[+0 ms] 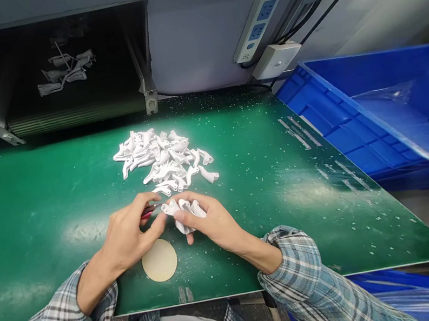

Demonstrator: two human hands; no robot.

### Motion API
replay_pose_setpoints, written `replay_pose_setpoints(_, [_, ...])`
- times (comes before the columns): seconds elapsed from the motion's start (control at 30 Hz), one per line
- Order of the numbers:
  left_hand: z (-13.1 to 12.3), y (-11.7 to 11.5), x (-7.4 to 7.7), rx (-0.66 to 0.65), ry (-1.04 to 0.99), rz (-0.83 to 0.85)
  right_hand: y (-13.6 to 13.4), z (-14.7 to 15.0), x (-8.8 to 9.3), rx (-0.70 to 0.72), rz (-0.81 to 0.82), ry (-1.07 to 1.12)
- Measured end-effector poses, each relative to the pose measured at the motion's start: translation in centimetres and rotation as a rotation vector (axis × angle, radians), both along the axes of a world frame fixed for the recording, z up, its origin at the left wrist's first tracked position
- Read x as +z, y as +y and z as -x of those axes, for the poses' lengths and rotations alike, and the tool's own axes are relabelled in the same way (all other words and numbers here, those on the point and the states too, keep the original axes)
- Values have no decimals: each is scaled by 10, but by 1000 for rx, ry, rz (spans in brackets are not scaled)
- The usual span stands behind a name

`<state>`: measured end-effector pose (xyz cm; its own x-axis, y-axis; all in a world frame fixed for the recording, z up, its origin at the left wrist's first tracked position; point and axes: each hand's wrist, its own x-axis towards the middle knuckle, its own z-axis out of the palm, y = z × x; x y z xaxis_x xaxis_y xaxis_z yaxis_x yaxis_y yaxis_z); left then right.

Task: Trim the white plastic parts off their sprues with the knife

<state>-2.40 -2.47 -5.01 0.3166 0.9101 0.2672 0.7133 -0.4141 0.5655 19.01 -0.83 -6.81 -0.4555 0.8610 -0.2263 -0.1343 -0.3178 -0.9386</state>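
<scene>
My right hand [214,218] is closed around several white plastic parts [185,217], its thumb pressed over them. Beside it, my left hand [131,232] has its fingers curled around red-handled pliers [147,212], mostly hidden by the hand. Thumb and fingertips of the left hand are right at the nearest white part, but I cannot tell whether they touch it. Just beyond both hands lies a heap of similar curved white plastic parts [165,158] on the green tabletop [246,204]. Below the left hand sits a round cream disc [159,261].
At the back left, a conveyor belt [77,115] comes out of a machine opening with white parts on a sprue [66,70]. A power strip [265,9] is fixed on the wall. The blue crate [325,109] stands at the right edge of the table.
</scene>
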Motion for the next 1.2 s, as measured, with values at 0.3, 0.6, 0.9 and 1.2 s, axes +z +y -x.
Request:
replay_pose_setpoints(0.3, [3, 1, 2, 21, 505, -382, 2, -4, 3, 25, -2, -58])
replay_pose_setpoints(0.6, [1, 1, 4, 28, 550, -457, 1, -5, 5, 17, -10, -106])
replay_pose_setpoints(0.9, [2, 0, 0, -36, 475, -360, 1, -5, 5, 1, 6, -86])
replay_pose_setpoints(1.2, [3, 2, -2, -88, 11, -57, 5, -3, -3, 42, 260, 301])
